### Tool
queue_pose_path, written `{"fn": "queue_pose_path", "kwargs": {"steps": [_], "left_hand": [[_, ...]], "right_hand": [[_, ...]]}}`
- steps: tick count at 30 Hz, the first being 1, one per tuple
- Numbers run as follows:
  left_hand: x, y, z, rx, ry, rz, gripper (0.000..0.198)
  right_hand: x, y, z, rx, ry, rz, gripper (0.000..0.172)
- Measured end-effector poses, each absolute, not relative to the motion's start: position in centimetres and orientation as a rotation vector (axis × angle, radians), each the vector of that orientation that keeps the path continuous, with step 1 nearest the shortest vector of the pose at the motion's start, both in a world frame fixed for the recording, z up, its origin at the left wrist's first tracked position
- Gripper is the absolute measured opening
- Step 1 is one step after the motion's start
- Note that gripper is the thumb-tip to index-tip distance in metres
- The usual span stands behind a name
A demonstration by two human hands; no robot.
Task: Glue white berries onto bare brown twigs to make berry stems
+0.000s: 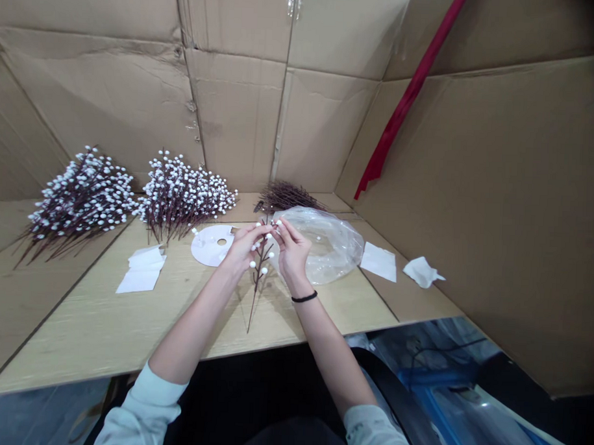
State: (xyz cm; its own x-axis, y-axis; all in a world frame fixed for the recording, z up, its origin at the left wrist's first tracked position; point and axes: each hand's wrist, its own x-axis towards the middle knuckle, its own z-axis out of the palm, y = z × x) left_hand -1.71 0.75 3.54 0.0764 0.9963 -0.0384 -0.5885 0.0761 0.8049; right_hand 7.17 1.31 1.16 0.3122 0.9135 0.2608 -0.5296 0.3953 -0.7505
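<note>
A dark brown artificial berry stem point(255, 292) with several white balls hangs between my hands, above the table. My left hand point(242, 248) is closed in a pinch on its upper part. Beside it, my right hand point(293, 251) has its thumb and fingertips pressed together at a small white ball point(279, 223) near the stem's top. Whether that ball sits on a twig is too small to tell. Behind the right hand lies a clear plastic bag point(342, 253). A white disc point(206, 245) with a hole is partly covered by my left hand.
Two bunches of white-berried stems point(88, 189) point(181, 189) lie at the back left. A pile of bare dark stems point(291, 196) is behind the bag. White papers point(142, 269) point(379, 261) and a crumpled tissue point(422, 272) rest on the table. Cardboard walls point(237, 116) enclose it; a red ribbon point(411, 97) hangs right.
</note>
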Motion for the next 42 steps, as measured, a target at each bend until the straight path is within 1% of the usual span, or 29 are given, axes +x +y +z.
{"fn": "queue_pose_path", "kwargs": {"steps": [5,15,26,34,42], "left_hand": [[-1.7,0.9,3.4,0.728,0.709,1.361,0.023],[-1.7,0.9,3.2,0.732,0.730,1.389,0.024],[-1.6,0.7,3.3,0.733,0.741,1.384,0.020],[-1.5,0.6,3.5,0.742,0.743,1.381,0.021],[-1.9,0.5,3.6,0.812,0.752,1.370,0.021]], "right_hand": [[7.2,1.3,1.2,-0.557,-0.727,1.053,0.021],[7.2,1.3,1.1,-0.602,-0.762,1.034,0.026],[7.3,1.3,0.7,-0.644,-0.832,0.969,0.025],[7.3,1.5,0.1,-0.608,-0.850,0.977,0.020],[7.4,1.2,0.8,-0.653,-0.883,0.932,0.022]]}}
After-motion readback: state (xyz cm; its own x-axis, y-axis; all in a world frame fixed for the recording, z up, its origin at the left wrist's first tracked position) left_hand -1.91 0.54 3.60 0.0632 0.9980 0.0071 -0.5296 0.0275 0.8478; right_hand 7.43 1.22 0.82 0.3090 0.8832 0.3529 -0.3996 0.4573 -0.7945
